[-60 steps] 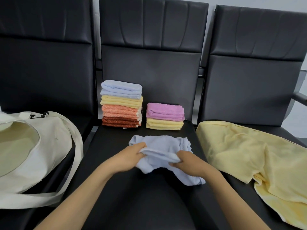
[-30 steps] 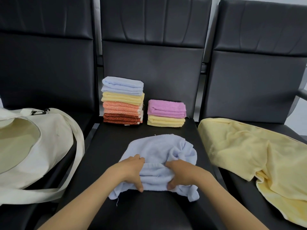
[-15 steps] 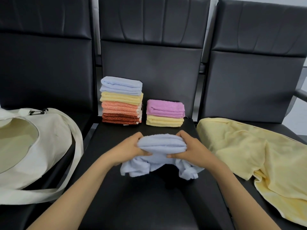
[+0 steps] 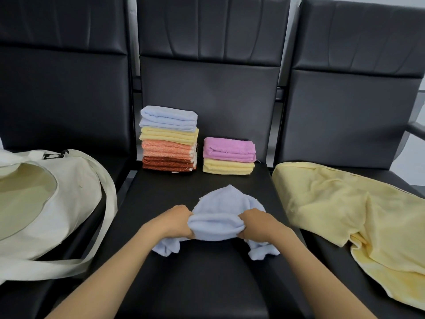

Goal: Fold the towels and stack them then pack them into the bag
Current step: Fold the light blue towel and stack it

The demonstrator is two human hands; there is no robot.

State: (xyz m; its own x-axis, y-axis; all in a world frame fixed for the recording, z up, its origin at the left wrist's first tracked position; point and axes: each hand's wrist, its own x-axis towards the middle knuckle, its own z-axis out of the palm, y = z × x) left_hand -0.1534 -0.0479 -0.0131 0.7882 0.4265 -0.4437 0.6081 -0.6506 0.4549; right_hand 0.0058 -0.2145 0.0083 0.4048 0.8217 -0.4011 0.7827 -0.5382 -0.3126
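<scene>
Left hand (image 4: 171, 221) and right hand (image 4: 257, 224) grip the blue towel (image 4: 220, 209) — fingers curled round its bunched fold — in front of the towel stack (image 4: 169, 138); the bag (image 4: 69, 192) lies left of that stack.

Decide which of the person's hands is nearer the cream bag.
Left. The left hand grips the blue towel at the end toward the bag; the right hand grips the opposite end, farther away.

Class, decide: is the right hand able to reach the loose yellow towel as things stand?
Likely yes, once freed: the right hand grips the blue towel, but nothing lies between it and the loose yellow towel.
</scene>
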